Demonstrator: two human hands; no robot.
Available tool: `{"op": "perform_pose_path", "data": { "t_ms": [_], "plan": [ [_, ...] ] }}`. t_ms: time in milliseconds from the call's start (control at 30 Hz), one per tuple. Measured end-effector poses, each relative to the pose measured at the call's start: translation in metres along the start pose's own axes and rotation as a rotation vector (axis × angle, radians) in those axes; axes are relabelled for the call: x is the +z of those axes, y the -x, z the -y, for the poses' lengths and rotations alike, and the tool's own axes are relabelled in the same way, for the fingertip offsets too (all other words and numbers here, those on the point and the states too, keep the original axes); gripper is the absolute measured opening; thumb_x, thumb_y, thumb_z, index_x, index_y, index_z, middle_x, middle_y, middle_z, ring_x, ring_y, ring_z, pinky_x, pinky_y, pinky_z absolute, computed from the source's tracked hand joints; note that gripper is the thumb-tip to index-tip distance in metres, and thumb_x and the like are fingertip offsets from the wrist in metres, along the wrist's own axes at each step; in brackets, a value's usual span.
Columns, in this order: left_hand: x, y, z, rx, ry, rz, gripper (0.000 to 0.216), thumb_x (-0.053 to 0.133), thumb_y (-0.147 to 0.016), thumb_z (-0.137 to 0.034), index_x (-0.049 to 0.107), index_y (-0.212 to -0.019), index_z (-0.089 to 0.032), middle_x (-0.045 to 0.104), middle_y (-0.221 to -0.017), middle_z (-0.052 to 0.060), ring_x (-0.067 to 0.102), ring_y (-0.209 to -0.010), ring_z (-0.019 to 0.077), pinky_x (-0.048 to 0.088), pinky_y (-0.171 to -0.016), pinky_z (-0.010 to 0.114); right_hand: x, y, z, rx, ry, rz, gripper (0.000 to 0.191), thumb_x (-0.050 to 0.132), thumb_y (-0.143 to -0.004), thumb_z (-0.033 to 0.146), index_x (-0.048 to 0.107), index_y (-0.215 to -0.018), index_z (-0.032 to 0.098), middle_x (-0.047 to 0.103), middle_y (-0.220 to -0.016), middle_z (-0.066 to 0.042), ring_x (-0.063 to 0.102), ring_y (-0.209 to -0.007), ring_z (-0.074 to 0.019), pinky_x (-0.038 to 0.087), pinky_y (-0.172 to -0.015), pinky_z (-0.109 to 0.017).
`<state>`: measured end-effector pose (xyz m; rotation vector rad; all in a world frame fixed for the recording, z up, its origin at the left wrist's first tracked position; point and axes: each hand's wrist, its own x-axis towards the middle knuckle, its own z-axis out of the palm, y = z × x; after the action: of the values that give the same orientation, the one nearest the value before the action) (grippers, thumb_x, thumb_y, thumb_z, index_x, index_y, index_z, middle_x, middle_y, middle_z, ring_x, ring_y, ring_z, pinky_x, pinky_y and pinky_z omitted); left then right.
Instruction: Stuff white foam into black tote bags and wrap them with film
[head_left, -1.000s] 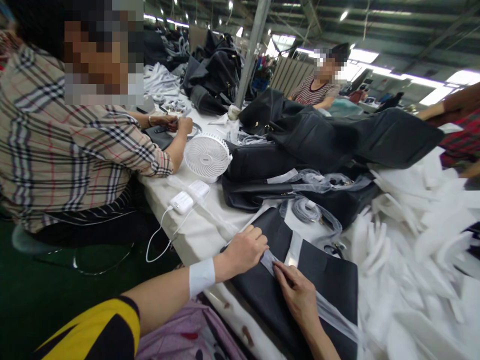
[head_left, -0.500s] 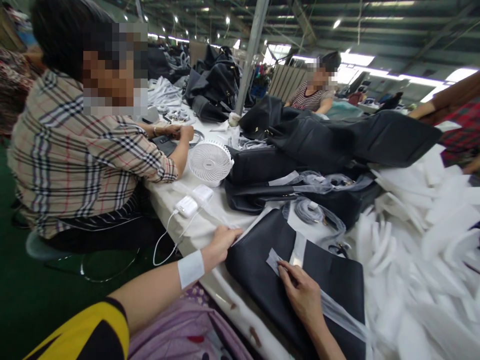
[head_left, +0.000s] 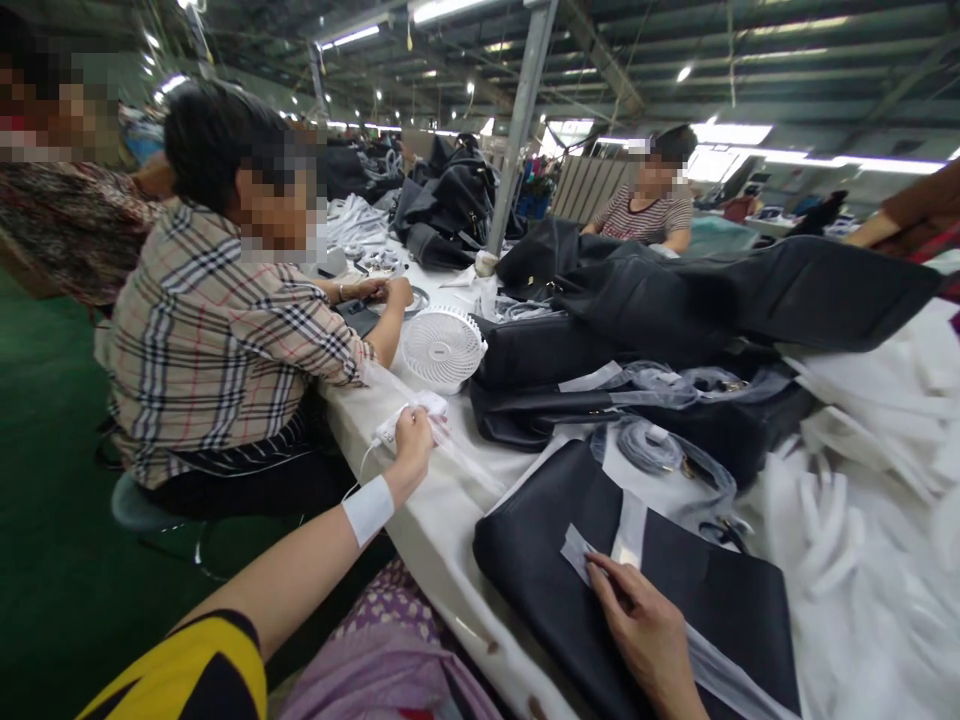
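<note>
A black bag lies flat on the table in front of me, a translucent band running across it. My right hand rests over the bag, thumb and fingers pinching a short piece of translucent tape whose free end sticks out past the fingertips. Out to the left, my left hand is closed at a long translucent plastic strip that trails over the table edge side. Beneath and behind that hand is a white power strip with a white cable, partly covered by the fingers.
A white fan stands beyond my left hand. Black bags pile up behind, with wrapped grey straps. White foam pieces heap at the right. A co-worker in a plaid shirt sits at the left; another person works across the table.
My left hand has left the bag's upper left corner and moved up-left to the plastic strip, closing there. My right hand still pinches the tape over the bag. The view has shifted left.
</note>
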<state>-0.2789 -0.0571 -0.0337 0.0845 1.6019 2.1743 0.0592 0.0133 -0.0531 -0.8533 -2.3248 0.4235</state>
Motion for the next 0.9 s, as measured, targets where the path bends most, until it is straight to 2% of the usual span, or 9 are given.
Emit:
{"op": "perform_pose_path", "data": {
  "t_ms": [200, 333, 400, 500, 567, 633, 733, 833, 900],
  "plan": [
    [0.001, -0.051, -0.062, 0.131, 0.106, -0.063, 0.012, 0.039, -0.089, -0.022, 0.049, -0.094, -0.017, 0.064, -0.065, 0.0, 0.063, -0.05, 0.0132, 0.052, -0.058, 0.025, 0.003, 0.0, -0.01, -0.03, 0.001, -0.024, 0.036, 0.052, -0.087, 0.054, 0.074, -0.091, 0.026, 0.075, -0.085, -0.002, 0.071, -0.072, -0.0202, 0.056, -0.06, -0.027],
    [-0.001, -0.054, -0.09, 0.131, 0.164, -0.025, 0.025, 0.035, -0.096, -0.034, 0.048, -0.109, -0.017, 0.065, -0.07, 0.003, 0.067, -0.059, 0.0151, 0.055, -0.066, 0.029, 0.002, 0.001, -0.004, 0.013, -0.018, -0.013, 0.035, 0.052, -0.088, 0.052, 0.073, -0.092, 0.025, 0.074, -0.084, -0.003, 0.071, -0.072, -0.0201, 0.056, -0.063, -0.028],
    [-0.006, -0.039, -0.082, 0.076, 0.205, 0.097, 0.043, 0.03, -0.097, -0.05, 0.049, -0.113, -0.016, 0.068, -0.081, 0.01, 0.07, -0.074, 0.0202, 0.056, -0.071, 0.034, 0.001, 0.002, 0.0, 0.036, -0.021, 0.002, 0.036, 0.05, -0.089, 0.051, 0.073, -0.092, 0.024, 0.074, -0.084, -0.004, 0.07, -0.072, -0.02, 0.055, -0.064, -0.029],
    [-0.017, -0.005, -0.042, -0.095, 0.216, 0.463, 0.062, 0.042, -0.088, -0.068, 0.054, -0.116, -0.015, 0.068, -0.105, 0.017, 0.066, -0.098, 0.0247, 0.055, -0.082, 0.036, 0.002, 0.004, 0.005, 0.074, -0.013, 0.03, 0.035, 0.047, -0.091, 0.047, 0.072, -0.094, 0.022, 0.073, -0.086, -0.005, 0.068, -0.072, -0.0198, 0.053, -0.066, -0.03],
    [-0.02, 0.018, -0.008, -0.179, 0.019, 0.672, 0.058, 0.065, -0.079, -0.058, 0.059, -0.116, -0.014, 0.067, -0.111, 0.016, 0.064, -0.103, 0.0237, 0.051, -0.087, 0.034, 0.003, 0.005, 0.005, 0.089, -0.001, 0.042, 0.034, 0.047, -0.092, 0.044, 0.072, -0.095, 0.022, 0.073, -0.086, -0.006, 0.068, -0.075, -0.0198, 0.053, -0.069, -0.031],
    [-0.014, 0.037, 0.021, -0.183, -0.187, 0.786, 0.056, 0.07, -0.076, -0.052, 0.062, -0.115, -0.014, 0.066, -0.115, 0.014, 0.062, -0.107, 0.0254, 0.049, -0.091, 0.037, 0.004, 0.006, 0.005, 0.095, 0.003, 0.053, 0.034, 0.046, -0.093, 0.043, 0.072, -0.096, 0.021, 0.072, -0.085, -0.006, 0.067, -0.074, -0.0192, 0.051, -0.069, -0.031],
    [0.012, 0.055, 0.036, -0.043, -0.326, 0.875, 0.055, 0.052, -0.087, -0.059, 0.064, -0.114, -0.014, 0.066, -0.118, 0.014, 0.059, -0.115, 0.0265, 0.042, -0.102, 0.042, 0.004, 0.008, 0.006, 0.104, 0.013, 0.066, 0.035, 0.046, -0.093, 0.043, 0.071, -0.1, 0.02, 0.069, -0.079, -0.005, 0.064, -0.069, -0.0179, 0.049, -0.065, -0.029],
    [0.041, 0.073, 0.028, 0.228, -0.47, 0.953, 0.055, 0.033, -0.096, -0.055, 0.061, -0.12, -0.015, 0.064, -0.124, 0.011, 0.055, -0.121, 0.0241, 0.037, -0.109, 0.041, 0.003, 0.009, 0.007, 0.108, 0.065, 0.076, 0.037, 0.048, -0.093, 0.046, 0.071, -0.105, 0.02, 0.066, -0.073, -0.005, 0.062, -0.065, -0.018, 0.047, -0.06, -0.029],
    [0.054, 0.09, 0.023, 0.427, -0.586, 1.029, 0.05, 0.031, -0.098, -0.046, 0.056, -0.128, -0.015, 0.059, -0.132, 0.011, 0.051, -0.127, 0.0235, 0.035, -0.112, 0.041, 0.004, 0.01, 0.007, 0.107, 0.097, 0.088, 0.038, 0.048, -0.092, 0.047, 0.07, -0.109, 0.02, 0.066, -0.074, -0.005, 0.063, -0.065, -0.0186, 0.047, -0.059, -0.029]
  ]
}}
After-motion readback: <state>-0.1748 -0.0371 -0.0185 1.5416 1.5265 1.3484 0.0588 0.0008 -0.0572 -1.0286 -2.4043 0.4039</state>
